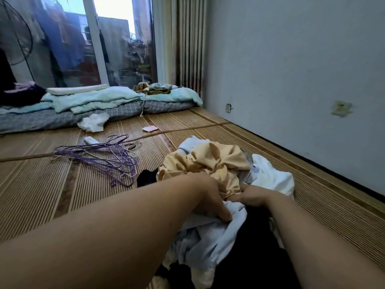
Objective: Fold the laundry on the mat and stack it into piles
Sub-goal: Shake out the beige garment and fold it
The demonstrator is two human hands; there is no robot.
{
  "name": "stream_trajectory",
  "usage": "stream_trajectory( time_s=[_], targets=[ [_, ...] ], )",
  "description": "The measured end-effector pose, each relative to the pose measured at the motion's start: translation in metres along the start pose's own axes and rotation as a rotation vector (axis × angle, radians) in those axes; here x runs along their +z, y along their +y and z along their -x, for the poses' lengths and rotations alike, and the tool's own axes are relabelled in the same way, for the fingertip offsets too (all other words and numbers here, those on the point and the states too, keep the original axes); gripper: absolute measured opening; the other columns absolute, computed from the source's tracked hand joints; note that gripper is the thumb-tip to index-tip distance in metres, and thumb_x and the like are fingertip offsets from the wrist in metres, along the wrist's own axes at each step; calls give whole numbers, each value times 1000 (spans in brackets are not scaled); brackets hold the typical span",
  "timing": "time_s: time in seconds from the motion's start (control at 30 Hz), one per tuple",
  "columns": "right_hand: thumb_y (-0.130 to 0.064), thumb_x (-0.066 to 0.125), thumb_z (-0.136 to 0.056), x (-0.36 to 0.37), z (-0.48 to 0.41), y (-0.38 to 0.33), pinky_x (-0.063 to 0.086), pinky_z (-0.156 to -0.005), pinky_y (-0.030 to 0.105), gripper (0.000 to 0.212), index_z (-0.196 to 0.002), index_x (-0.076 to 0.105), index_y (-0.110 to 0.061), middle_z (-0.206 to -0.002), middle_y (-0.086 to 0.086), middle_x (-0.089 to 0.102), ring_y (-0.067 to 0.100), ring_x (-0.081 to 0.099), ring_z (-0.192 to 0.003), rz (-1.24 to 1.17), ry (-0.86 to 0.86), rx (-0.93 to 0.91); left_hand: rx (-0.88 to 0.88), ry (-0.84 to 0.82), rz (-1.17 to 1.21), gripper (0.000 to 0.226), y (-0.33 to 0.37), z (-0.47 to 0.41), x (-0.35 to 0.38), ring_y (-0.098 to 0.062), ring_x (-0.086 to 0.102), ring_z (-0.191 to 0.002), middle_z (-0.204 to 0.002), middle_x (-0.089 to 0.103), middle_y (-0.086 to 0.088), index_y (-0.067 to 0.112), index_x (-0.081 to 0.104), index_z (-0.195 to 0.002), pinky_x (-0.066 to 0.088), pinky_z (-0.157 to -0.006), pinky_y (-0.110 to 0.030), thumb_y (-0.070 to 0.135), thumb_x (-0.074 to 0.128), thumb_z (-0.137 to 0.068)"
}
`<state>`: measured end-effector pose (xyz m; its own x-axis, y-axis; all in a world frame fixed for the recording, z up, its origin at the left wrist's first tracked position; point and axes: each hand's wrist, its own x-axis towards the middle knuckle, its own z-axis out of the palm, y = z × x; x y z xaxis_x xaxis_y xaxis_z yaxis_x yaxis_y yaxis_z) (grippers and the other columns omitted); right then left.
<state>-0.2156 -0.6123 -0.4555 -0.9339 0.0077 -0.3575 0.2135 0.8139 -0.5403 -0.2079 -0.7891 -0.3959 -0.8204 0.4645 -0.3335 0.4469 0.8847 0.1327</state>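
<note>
The left hand [208, 198] grips a pale blue garment [210, 243]. Just beside it, the right hand [251, 196] pinches a yellow garment [210, 161].

- The left arm [104, 236] is bare. It reaches in from the bottom left, out to the middle.
- The left hand [208, 197] points down. Its fingers curl and grip the pale blue cloth [210, 240].
- The right arm [312, 247] is bare too. It comes in from the bottom right.
- The right hand [252, 196] is curled up, pinching the edge of the yellow cloth [216, 161].
- The two hands are just beside each other.
</note>
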Motion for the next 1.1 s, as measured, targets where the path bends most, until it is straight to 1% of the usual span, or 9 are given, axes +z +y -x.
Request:
stream_trajectory(
  time_s=[0.07, 0.1, 0.2, 0.23, 0.4, 0.57, 0.73, 0.97, 1.1],
  targets=[
    [-59, 68, -59, 16, 16, -16, 40, -92, 27, 102, -146, 36, -19, -146, 7, 45, 23, 50, -125, 15, -15, -3, -14, -19, 107, 78, -12, 15, 2, -23, 45, -127, -141, 48, 2, 40, 48, -136, 39, -100, -30, 68, 71, -67],
    [-62, 67, -56, 25, 23, -23, 40, -93, 28, 104, -146, 36, -20, -146, 7, 44, 24, 50, -124, 11, -15, -11, -21, -35, 147, 75, -18, 23, 3, -21, 46, -126, -139, 50, 2, 36, 53, -134, 39, -99, -29, 67, 71, -68],
    [-50, 72, -76, 53, 40, -43, 41, -84, 27, 72, -138, 48, -21, -138, 6, 52, 19, 53, -107, -86, -29, -41, -46, -63, 150, 72, -38, 53, 8, -20, 47, -125, -137, 52, 3, 31, 57, -131, 40, -103, -31, 65, 71, -69],
    [-51, 72, -76, 62, 46, -50, 41, -83, 27, 70, -136, 52, -21, -135, 5, 54, 18, 54, -106, -103, -45, -49, -58, -62, 144, 73, -46, 64, 11, -20, 47, -125, -138, 51, 3, 32, 56, -131, 40, -104, -32, 66, 72, -68],
    [-60, 72, -62, 108, 74, -98, 44, -88, 29, 85, -136, 53, -23, -138, 4, 53, 22, 54, -116, -96, -78, -96, -130, -58, 199, 81, -96, 120, 35, -20, 50, -123, -137, 52, 5, 39, 54, -131, 43, -103, -34, 70, 75, -59],
    [-67, 68, -44, 153, 98, -144, 47, -97, 35, 100, -133, 55, -23, -137, 4, 54, 22, 55, -117, -98, -133, -152, -192, -90, 194, 85, -138, 174, 54, -22, 47, -127, -140, 50, 3, 40, 49, -135, 42, -105, -37, 73, 71, -61],
    [-48, 76, -74, 196, 119, -180, 44, -92, 29, 75, -137, 50, -18, -136, 7, 53, 24, 54, -119, -97, -172, -170, -248, -92, 177, 84, -174, 231, 68, -27, 46, -125, -138, 48, -1, 44, 49, -132, 42, -101, -36, 77, 69, -58],
    [-61, 75, -54, 242, 162, -225, 47, -97, 33, 96, -136, 49, -19, -135, 6, 54, 24, 55, -117, -78, -219, -176, -299, -60, 67, 84, -202, 299, 91, -31, 42, -125, -133, 46, -10, 48, 46, -134, 36, -100, -38, 81, 65, -59],
    [-53, 75, -69, 267, 183, -244, 45, -91, 30, 78, -136, 48, -23, -132, 6, 54, 23, 54, -115, -65, -207, -188, -323, -57, 72, 83, -216, 335, 101, -32, 36, -124, -130, 43, -7, 53, 43, -132, 34, -103, -42, 81, 66, -57]
  ],
)
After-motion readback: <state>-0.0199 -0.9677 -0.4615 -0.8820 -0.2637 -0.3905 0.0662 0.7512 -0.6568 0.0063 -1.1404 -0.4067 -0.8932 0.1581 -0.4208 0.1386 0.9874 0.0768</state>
